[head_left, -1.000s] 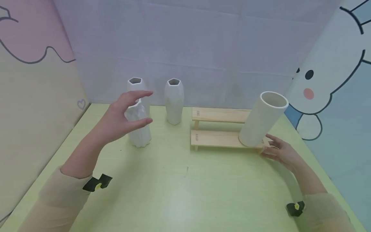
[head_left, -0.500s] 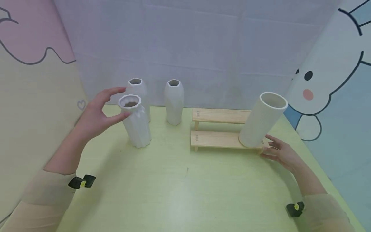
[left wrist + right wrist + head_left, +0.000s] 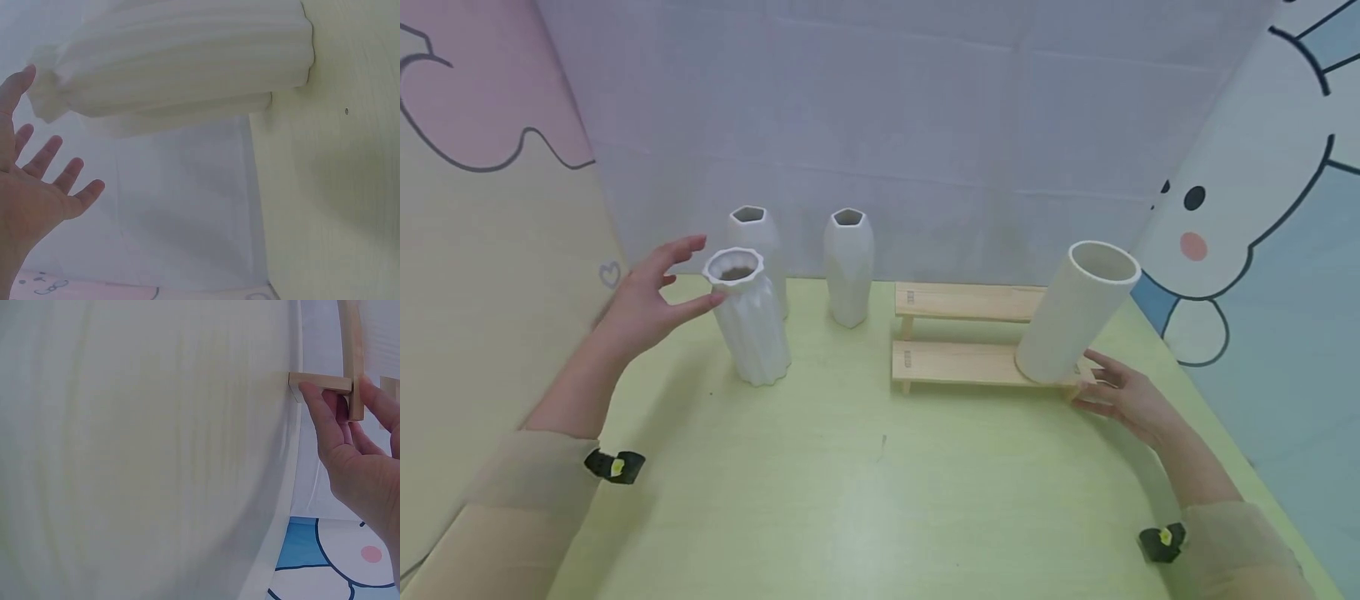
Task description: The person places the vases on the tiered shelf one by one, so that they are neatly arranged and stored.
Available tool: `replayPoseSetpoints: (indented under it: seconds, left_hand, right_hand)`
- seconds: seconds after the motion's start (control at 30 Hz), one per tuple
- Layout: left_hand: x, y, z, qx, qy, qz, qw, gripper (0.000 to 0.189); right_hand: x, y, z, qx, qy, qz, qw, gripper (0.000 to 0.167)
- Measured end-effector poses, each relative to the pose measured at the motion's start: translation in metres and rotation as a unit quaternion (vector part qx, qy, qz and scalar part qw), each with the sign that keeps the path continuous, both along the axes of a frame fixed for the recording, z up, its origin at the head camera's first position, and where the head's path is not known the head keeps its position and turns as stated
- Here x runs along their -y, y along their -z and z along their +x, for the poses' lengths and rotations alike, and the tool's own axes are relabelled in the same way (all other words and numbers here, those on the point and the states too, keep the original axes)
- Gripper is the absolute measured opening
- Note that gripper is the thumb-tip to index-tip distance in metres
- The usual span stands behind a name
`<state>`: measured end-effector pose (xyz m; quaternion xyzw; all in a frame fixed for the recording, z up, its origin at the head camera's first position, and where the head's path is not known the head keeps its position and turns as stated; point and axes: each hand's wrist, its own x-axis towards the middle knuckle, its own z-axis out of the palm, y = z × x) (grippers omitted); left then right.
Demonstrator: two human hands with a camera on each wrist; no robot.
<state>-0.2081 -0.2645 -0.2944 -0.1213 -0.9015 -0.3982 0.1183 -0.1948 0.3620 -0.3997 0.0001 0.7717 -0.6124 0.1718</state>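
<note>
In the head view, my left hand (image 3: 643, 302) is at the left side of a white ribbed vase (image 3: 752, 333) with a scalloped rim. Its fingers are spread and the thumb tip is by the vase's neck; whether they touch is unclear. The left wrist view also has the spread fingers beside this vase (image 3: 187, 59). Over on the right, my right hand (image 3: 1131, 402) grips the end of a two-tier wooden shelf (image 3: 958, 364). Thumb above and fingers below the board (image 3: 353, 356) show in the right wrist view. A white cylindrical vase (image 3: 1071, 321) stands on the shelf's lower tier.
Two white faceted vases stand near the back curtain: one (image 3: 848, 267) left of the shelf, another (image 3: 760, 229) partly hidden behind the ribbed vase. The pale green table (image 3: 850, 483) meets cartoon-printed side walls.
My left hand has moved left, from in front of the ribbed vase to its left side, uncovering the vase's rim. The right hand and the cylindrical vase look unmoved.
</note>
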Motion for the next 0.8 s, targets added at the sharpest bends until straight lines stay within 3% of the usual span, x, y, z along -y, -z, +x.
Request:
replayPoseSetpoints:
  seconds: [0.17, 0.4, 0.63, 0.8]
  left_hand:
    - [0.001, 0.012, -0.011, 0.009, 0.011, 0.048, 0.9987, 0.078]
    - [-0.003, 0.024, -0.016, 0.039, 0.015, 0.080, 0.9959, 0.083]
    - [-0.011, 0.030, -0.021, 0.072, 0.014, 0.106, 0.9917, 0.082]
    - [-0.016, 0.032, -0.022, 0.075, 0.015, 0.121, 0.9897, 0.079]
  right_hand:
    - [0.001, 0.000, 0.000, -0.004, 0.003, -0.002, 1.0000, 0.080]
    - [0.000, 0.002, 0.001, -0.001, 0.003, 0.006, 1.0000, 0.080]
    - [0.000, 0.003, 0.002, -0.004, 0.006, 0.006, 1.0000, 0.079]
    - [0.002, 0.001, 0.003, -0.003, 0.008, 0.006, 0.9999, 0.079]
